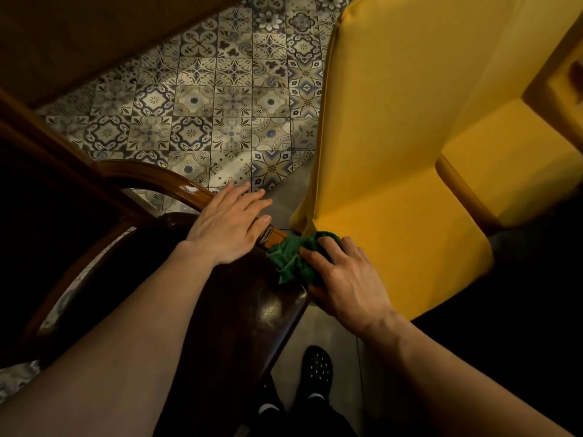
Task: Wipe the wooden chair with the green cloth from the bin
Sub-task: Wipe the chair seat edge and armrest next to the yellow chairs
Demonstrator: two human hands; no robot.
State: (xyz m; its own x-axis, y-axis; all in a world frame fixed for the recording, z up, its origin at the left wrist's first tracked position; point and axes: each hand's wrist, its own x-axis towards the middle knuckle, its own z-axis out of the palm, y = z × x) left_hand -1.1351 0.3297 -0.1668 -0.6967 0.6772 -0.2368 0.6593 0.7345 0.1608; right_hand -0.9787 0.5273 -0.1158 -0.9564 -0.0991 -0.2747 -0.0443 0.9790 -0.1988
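The wooden chair (164,181) fills the lower left, with a curved glossy brown frame and a dark shiny seat. My left hand (228,225) lies flat on the frame's top rail, fingers spread and pointing right. A crumpled green cloth (291,258) rests on the chair's wooden edge just right of that hand. My right hand (344,279) presses down on the cloth from the right, its fingers curled over the fabric. Part of the cloth is hidden under that hand.
A yellow upholstered chair (403,137) stands close on the right, its corner touching the cloth area. Patterned tile floor (220,115) stretches behind. A dark wooden table edge (47,137) runs along the left. My dark shoe (317,370) is below.
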